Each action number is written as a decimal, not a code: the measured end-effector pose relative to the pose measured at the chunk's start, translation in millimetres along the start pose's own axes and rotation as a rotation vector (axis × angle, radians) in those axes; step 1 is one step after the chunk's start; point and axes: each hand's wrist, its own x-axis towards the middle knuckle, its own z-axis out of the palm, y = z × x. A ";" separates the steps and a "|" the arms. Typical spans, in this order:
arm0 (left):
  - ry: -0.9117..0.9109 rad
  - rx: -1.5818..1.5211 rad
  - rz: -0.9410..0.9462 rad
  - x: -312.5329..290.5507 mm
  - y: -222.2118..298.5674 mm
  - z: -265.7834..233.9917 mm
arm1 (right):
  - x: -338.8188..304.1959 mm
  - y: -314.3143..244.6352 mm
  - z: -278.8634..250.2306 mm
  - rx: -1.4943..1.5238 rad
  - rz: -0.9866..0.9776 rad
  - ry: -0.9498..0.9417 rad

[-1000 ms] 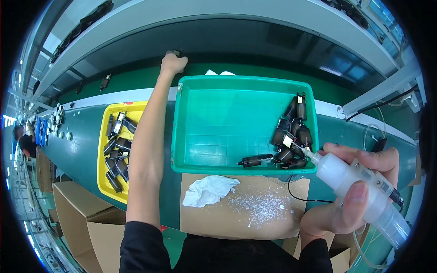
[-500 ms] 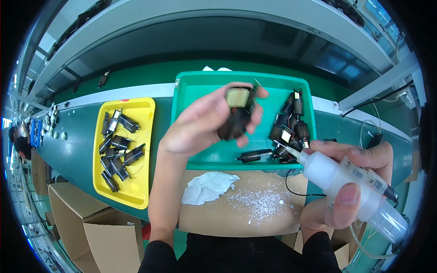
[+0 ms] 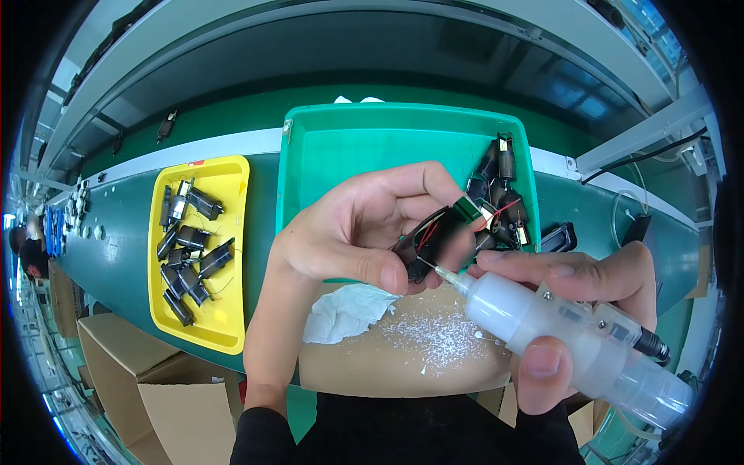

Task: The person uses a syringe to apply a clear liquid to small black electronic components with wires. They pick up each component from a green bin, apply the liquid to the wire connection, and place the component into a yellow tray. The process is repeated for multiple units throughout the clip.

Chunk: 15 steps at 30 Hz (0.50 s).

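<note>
Just in front of the green tray, my left hand [image 3: 341, 229] grips a small black module [image 3: 411, 248] with red wires and a green circuit board at its upper end. My right hand [image 3: 597, 283] is wrapped round a translucent white glue dispenser [image 3: 504, 306], its barrel slanting down to the right. The dispenser's thin needle tip [image 3: 443, 273] reaches the lower part of the module; whether it touches, I cannot tell. Similar black modules [image 3: 504, 178] are piled at the right side of the green tray [image 3: 349, 120], partly hidden by my left fingers.
To the left, a yellow tray [image 3: 240, 256] holds several black modules [image 3: 205, 203]. A crumpled white tissue [image 3: 345, 314] and white crumbs [image 3: 442, 337] lie on cardboard [image 3: 349, 372] before me. An open carton [image 3: 190, 411] stands lower left. A black object [image 3: 558, 236] lies right of the green tray.
My left hand has turned the module and brought it down toward me. My right hand has moved the dispenser leftward, so its tip is now at the module. The view has shifted slightly.
</note>
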 end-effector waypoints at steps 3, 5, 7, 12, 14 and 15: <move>-0.040 0.003 0.032 0.0 -3.3 -5.2 | 3.0 4.3 -5.3 -0.028 -0.022 -0.090; 0.125 0.074 0.028 1.6 -1.6 6.3 | 3.2 3.2 -6.3 -0.041 -0.024 -0.113; 0.190 0.112 0.033 2.0 -1.8 9.3 | 2.6 1.2 -5.3 -0.074 -0.008 -0.118; 0.143 0.137 0.068 2.7 -4.6 5.4 | 3.5 -7.1 -8.6 -0.101 0.077 -0.172; 0.159 0.136 0.069 1.9 -5.7 5.7 | 7.7 -12.7 -11.2 0.084 0.349 -0.127; 0.160 0.140 0.069 1.7 -6.3 5.2 | 14.7 -18.4 -14.1 0.273 0.601 -0.067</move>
